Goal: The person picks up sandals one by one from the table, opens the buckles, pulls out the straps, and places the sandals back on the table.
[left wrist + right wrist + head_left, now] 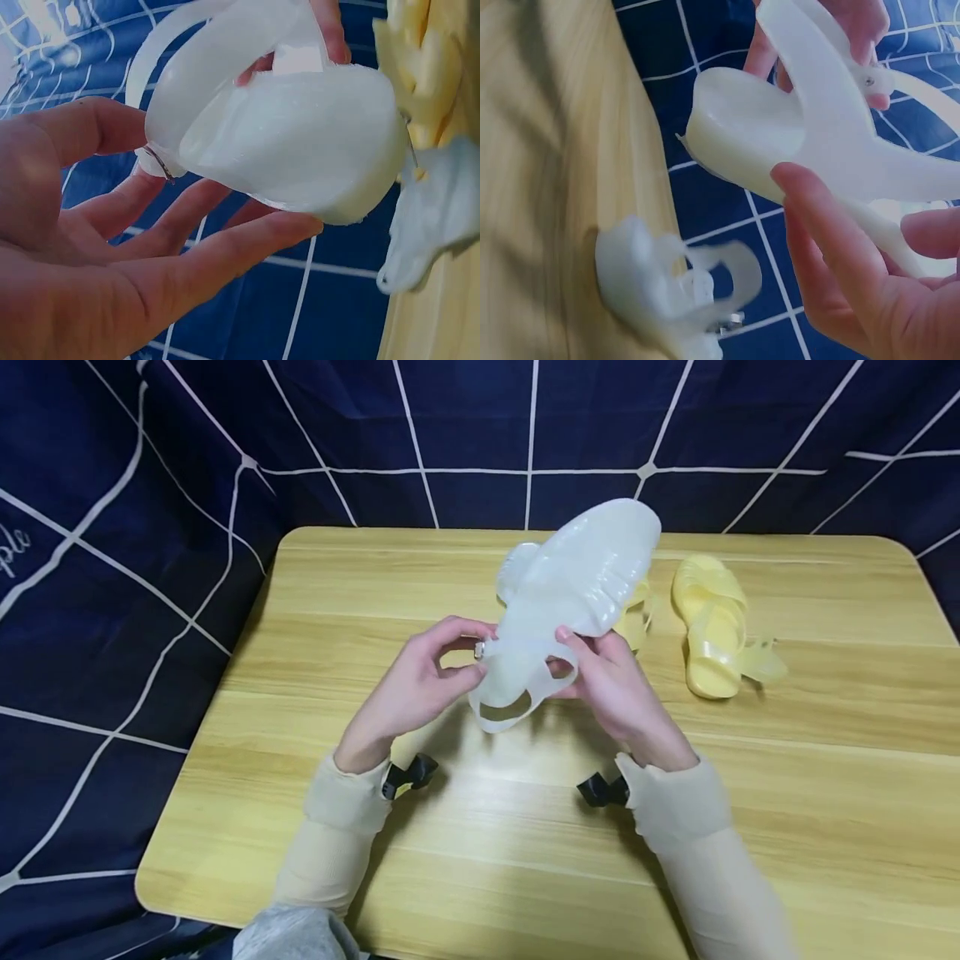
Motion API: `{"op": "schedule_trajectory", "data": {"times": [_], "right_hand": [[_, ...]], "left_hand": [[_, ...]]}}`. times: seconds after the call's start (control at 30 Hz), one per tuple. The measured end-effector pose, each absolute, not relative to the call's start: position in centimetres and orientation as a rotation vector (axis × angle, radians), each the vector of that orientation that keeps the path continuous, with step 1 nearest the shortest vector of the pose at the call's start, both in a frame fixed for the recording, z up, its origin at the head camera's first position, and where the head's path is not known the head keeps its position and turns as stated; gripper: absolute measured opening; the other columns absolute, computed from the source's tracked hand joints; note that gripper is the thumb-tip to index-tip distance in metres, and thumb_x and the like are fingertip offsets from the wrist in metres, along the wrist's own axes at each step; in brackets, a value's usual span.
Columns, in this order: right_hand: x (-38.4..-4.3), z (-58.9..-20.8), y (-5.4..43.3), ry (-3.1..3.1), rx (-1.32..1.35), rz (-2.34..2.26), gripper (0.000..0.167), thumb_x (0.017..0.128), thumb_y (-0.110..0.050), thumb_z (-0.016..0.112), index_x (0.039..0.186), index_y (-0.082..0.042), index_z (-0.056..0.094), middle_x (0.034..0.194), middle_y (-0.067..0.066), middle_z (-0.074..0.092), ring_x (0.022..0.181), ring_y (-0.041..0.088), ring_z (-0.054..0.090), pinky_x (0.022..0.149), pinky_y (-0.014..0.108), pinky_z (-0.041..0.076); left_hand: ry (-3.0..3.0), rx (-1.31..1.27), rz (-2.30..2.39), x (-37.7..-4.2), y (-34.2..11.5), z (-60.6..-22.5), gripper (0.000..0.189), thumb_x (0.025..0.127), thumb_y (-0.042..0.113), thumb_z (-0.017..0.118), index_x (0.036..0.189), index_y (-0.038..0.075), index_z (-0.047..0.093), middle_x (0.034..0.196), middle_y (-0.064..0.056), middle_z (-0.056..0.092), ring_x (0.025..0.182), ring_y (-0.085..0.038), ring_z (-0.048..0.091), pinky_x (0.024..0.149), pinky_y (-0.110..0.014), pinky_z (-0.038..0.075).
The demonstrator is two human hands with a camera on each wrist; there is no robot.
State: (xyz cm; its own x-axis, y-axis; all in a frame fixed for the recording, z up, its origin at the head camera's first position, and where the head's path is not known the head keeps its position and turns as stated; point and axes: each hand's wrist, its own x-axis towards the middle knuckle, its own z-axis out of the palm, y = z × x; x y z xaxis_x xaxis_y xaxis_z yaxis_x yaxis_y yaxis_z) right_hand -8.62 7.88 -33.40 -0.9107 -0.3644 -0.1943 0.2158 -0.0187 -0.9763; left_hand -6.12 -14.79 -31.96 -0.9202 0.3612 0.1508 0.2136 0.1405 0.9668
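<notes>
A translucent white jelly sandal (592,560) is held up over the table, toe pointing away to the upper right and heel toward me. My left hand (420,681) pinches it on the left, thumb at the heel and index finger by the small metal buckle (480,649) on the strap. On the other side my right hand (618,685) grips the sole's edge, its thumb up near the middle. The left wrist view shows the heel bed (300,135) inside the straps. Behind it, a second white sandal (513,568) rests on the table, mostly hidden.
A yellow sandal (712,627) lies to the right on the wooden table (480,860), its strap spread sideways. Another yellow sandal (636,620) is largely covered by the raised white one. Dark blue cloth (465,418) with white lines hangs behind and at the left.
</notes>
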Motion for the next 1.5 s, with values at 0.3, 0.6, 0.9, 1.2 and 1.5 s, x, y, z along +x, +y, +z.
{"op": "schedule_trajectory", "data": {"times": [0.3,0.6,0.9,1.2,1.5], "right_hand": [[-6.6,-33.7,11.4,2.075,-0.184,-1.55,0.035,0.102,-0.027,0.046,0.123,0.001,0.051,0.105,0.011,0.062,0.089,0.013,0.063,0.079,0.03,0.055],[-3.8,-35.5,14.1,1.987,-0.167,-1.358,0.038,0.101,-0.031,0.048,0.116,0.004,0.057,0.099,0.008,0.065,0.088,0.012,0.059,0.077,0.028,0.051],[-2.3,-37.8,14.2,1.803,-0.13,-1.392,0.029,0.099,-0.017,0.051,0.106,0.012,0.055,0.084,0.009,0.061,0.074,0.014,0.062,0.067,0.032,0.058],[-2.1,-39.7,13.7,1.693,-0.111,-1.439,0.03,0.099,-0.019,0.053,0.097,0.012,0.054,0.078,0.007,0.06,0.066,0.014,0.066,0.067,0.038,0.059],[-2.4,-39.8,13.8,1.844,-0.117,-1.38,0.027,0.098,-0.015,0.054,0.093,0.011,0.058,0.079,0.009,0.064,0.063,0.018,0.068,0.063,0.038,0.059]], "left_hand": [[2.308,0.642,1.588,-3.2,-13.0,-33.8,0.025,0.084,0.005,0.07,0.108,0.004,0.063,0.11,-0.011,0.052,0.105,-0.022,0.058,0.084,-0.025,0.055],[2.216,0.678,1.364,-0.3,-11.6,-35.7,0.014,0.089,0.014,0.069,0.102,0.01,0.065,0.107,-0.007,0.053,0.089,-0.018,0.062,0.079,-0.023,0.054],[2.19,0.663,1.22,0.7,-11.5,-36.8,0.01,0.09,0.02,0.068,0.099,0.015,0.066,0.101,0.001,0.061,0.087,-0.001,0.057,0.078,-0.024,0.053],[2.155,0.598,1.215,0.5,-11.7,-38.0,0.011,0.092,0.022,0.064,0.099,0.013,0.064,0.095,0.002,0.07,0.087,0.0,0.062,0.08,-0.021,0.05],[2.216,0.586,1.193,0.1,-11.5,-38.4,0.012,0.092,0.026,0.064,0.096,0.015,0.064,0.09,0.005,0.065,0.082,-0.001,0.058,0.077,-0.019,0.048]]}}
